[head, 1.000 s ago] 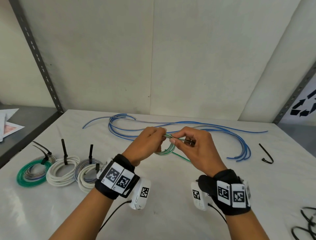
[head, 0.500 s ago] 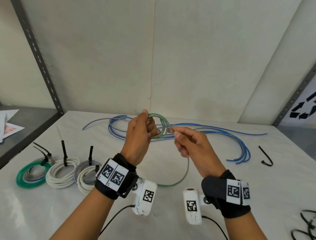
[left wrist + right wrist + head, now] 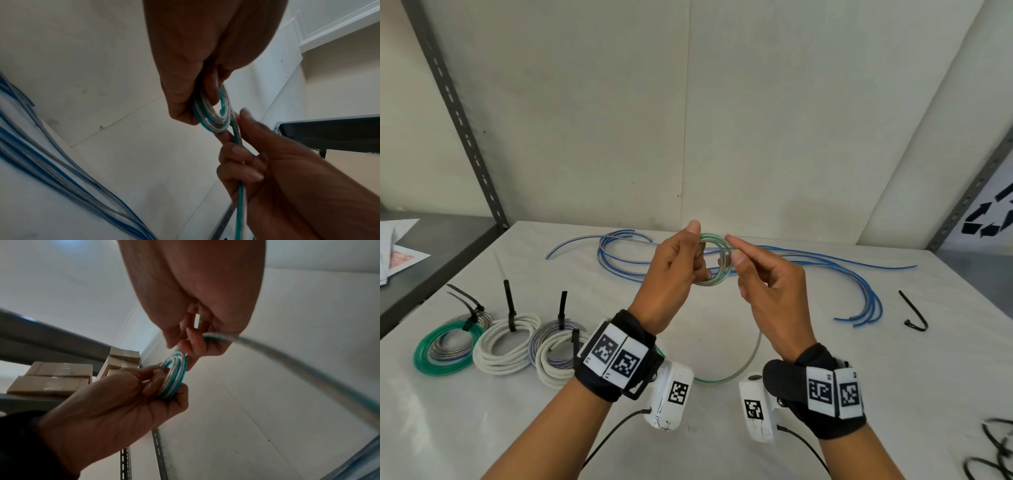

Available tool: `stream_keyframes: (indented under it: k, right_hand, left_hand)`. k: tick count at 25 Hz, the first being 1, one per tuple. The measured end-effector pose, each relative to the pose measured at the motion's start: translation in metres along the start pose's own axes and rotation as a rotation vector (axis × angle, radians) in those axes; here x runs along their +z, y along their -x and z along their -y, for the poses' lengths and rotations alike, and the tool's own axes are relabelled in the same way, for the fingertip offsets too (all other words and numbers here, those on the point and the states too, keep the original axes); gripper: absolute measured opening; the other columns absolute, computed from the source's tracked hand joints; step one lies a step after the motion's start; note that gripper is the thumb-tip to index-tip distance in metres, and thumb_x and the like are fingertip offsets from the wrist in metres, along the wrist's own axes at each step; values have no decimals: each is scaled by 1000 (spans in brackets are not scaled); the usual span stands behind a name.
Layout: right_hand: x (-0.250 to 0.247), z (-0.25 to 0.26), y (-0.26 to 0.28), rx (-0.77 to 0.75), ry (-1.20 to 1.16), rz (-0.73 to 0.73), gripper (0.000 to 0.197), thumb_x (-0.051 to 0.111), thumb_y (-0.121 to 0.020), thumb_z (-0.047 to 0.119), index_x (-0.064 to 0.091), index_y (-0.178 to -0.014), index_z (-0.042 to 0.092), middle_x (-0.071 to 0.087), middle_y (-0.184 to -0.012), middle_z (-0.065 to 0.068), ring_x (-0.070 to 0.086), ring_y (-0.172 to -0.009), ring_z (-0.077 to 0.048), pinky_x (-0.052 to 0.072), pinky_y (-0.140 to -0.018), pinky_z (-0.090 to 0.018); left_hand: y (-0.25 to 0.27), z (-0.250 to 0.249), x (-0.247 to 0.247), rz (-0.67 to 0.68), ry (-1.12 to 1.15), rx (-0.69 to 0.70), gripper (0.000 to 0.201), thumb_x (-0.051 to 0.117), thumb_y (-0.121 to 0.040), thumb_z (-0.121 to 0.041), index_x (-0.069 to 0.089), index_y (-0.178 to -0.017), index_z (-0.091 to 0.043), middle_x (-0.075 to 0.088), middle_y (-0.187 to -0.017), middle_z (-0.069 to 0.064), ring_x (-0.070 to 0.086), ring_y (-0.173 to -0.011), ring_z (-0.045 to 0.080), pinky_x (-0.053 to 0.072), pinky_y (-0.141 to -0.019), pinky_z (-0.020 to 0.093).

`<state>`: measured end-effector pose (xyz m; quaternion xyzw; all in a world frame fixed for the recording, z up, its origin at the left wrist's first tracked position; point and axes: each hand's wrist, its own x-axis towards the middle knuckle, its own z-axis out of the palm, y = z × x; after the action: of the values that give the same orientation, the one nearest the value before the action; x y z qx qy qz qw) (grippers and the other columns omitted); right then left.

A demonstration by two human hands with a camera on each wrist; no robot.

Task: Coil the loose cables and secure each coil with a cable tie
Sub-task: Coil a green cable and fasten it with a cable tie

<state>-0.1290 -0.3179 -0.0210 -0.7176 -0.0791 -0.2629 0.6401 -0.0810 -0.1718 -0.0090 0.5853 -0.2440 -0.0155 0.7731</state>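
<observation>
Head view showed three tied cable coils done; your left hand gripped the small green-and-clear cable coil, right-hand fingers pinching its tail, loose blue cables left

Head view high, facing down-forward at table; wrist views close, upward; all share coil.

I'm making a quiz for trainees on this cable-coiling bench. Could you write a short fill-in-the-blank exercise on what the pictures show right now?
1. The left hand grips a small coil of green and clear cable held ____ the table.
2. The right hand pinches the same cable's loose ____.
3. The finished coils at the left are each bound with a ____ cable tie.
4. The uncoiled cables behind the hands are ____ in colour.

Missing words: above; tail; black; blue
</observation>
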Motion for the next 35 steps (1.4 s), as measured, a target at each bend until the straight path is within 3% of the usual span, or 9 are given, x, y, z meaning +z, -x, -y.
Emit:
stream_keyframes:
  k: [2, 5, 8, 11, 13, 21, 26, 32, 35]
  right_hand:
    - [3, 0, 0, -16, 13, -33, 26, 73, -90, 16, 74, -116, 22, 76, -83, 6, 55, -58, -7, 47, -57, -17]
    - [3, -2, -1, -13, -24, -98, 24, 74, -88, 7, 75, -111, 14, 76, -81, -9, 58, -57, -9, 48, -55, -19]
    - [-5, -3, -4, 40, -113, -125, 22, 72, -89, 4, 73, -111, 8, 76, -81, -12, 59, -57, -12, 51, -57, -21]
    - [-12, -3, -5, 62, -143, -141, 22, 71, -90, 6, 74, -111, 8, 74, -78, -12, 60, -59, -14, 52, -60, -23]
    - [-11, -4, -4, 63, -148, -135, 22, 70, -90, 7, 74, -112, 8, 72, -77, -13, 60, -60, -15, 52, -59, -23]
    - [-2, -8, -2, 12, -64, -134, 18, 65, -96, 11, 74, -112, 13, 72, -75, -13, 61, -59, -17, 49, -52, -27]
    - [6, -6, 1, 18, -186, -181, 6, 66, -95, 10, 63, -100, 9, 72, -75, -14, 61, -57, -21, 46, -49, -28]
    - [8, -5, 0, 54, -329, -147, 8, 66, -91, -1, 68, -99, 2, 73, -81, -13, 59, -58, -20, 45, -49, -25]
    - [-3, -4, -2, 23, -221, -87, 9, 66, -92, -1, 70, -99, 3, 76, -84, -14, 56, -57, -19, 46, -50, -25]
  left_hand:
    - [1, 1, 1, -4, 6, -6, 44, 35, -110, -33, 37, -67, -23, 18, -69, -2, 19, -58, 12, 30, -59, 24]
    - [2, -2, 3, 12, 25, -78, 44, 37, -108, -36, 46, -75, -8, 21, -68, 1, 24, -58, 14, 28, -64, 31]
    - [2, -8, -1, 102, 99, -191, 43, 40, -102, -41, 57, -89, -4, 40, -65, 0, 45, -61, 15, 47, -72, 25]
    - [4, -8, -6, 190, 91, -163, 31, 46, -100, -23, 64, -109, 1, 66, -76, 4, 67, -79, 18, 55, -85, 29]
    - [4, -7, -9, 152, 78, -162, 27, 49, -99, -18, 66, -110, 0, 73, -80, 8, 73, -84, 21, 57, -84, 31]
    - [5, -7, -9, 56, 12, -132, 22, 52, -101, -14, 70, -107, -4, 76, -86, 9, 74, -84, 20, 60, -77, 32]
    - [4, -6, -7, 10, 89, -124, 21, 52, -102, -13, 70, -108, -4, 77, -87, 9, 75, -81, 19, 59, -77, 31]
    - [3, -5, -8, -12, 197, -158, 26, 50, -102, -17, 65, -113, 0, 75, -85, 7, 75, -84, 20, 60, -83, 34]
    - [2, -11, -6, 47, 183, -269, 31, 49, -103, -31, 65, -95, -5, 66, -75, 6, 71, -75, 21, 58, -85, 35]
